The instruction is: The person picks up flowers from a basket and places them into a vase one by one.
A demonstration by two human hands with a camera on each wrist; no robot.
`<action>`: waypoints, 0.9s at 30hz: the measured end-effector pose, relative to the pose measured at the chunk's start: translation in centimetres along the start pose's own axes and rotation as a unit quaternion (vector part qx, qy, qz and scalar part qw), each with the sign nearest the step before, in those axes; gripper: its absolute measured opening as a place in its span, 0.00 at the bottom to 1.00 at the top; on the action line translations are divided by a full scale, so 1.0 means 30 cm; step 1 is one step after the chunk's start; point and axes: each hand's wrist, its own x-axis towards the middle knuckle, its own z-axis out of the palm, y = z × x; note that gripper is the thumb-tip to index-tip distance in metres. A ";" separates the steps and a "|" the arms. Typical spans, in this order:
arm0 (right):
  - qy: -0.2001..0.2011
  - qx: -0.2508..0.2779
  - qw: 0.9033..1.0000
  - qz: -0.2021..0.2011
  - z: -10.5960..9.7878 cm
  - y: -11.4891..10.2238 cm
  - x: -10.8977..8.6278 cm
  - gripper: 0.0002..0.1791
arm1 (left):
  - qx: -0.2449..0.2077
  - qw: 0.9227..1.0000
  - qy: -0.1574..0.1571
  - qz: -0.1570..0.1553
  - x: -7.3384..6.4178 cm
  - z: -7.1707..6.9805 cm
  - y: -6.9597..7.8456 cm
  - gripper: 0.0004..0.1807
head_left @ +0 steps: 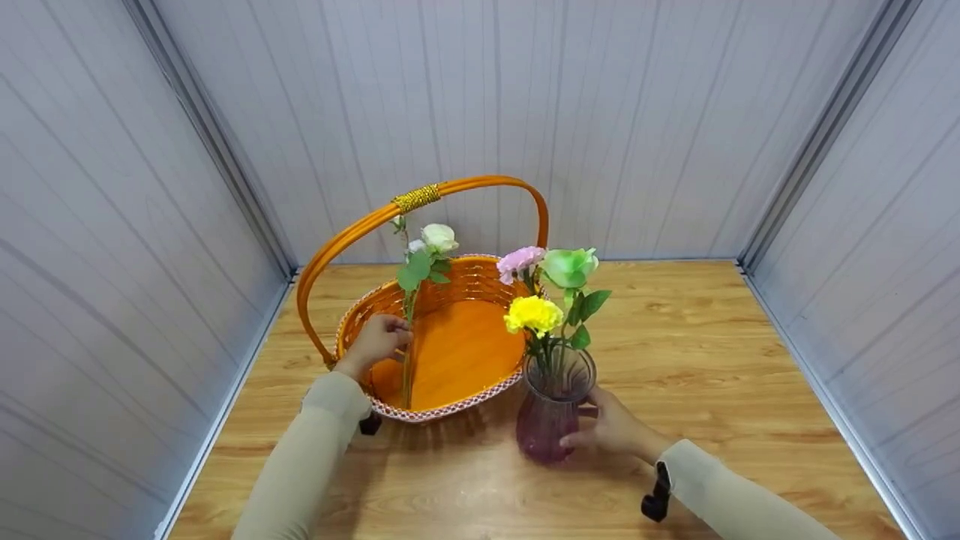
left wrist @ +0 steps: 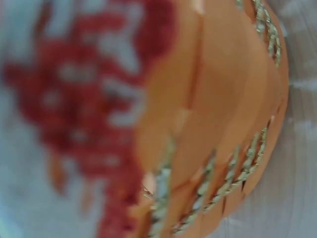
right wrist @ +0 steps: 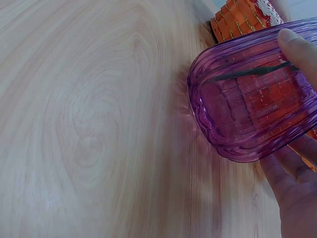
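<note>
Over the left side of the orange woven basket, my left hand pinches the stem of a white rose. The flower stands nearly upright, its green leaves above the fingers and its lower stem inside the basket. My right hand grips the purple glass vase from the right side. In the right wrist view the thumb lies along the vase's ribbed wall. A pink carnation, a yellow carnation and a pale green rose stand in the vase.
The basket's tall arched handle rises over the left arm and the white rose. A red and white trim runs round the basket's rim. Pale panel walls enclose the wooden table at the back and sides.
</note>
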 end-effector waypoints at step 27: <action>-0.002 0.000 1.000 0.002 0.001 -0.001 0.000 0.49 | -0.116 0.992 0.043 0.033 -0.002 -0.013 0.155 0.11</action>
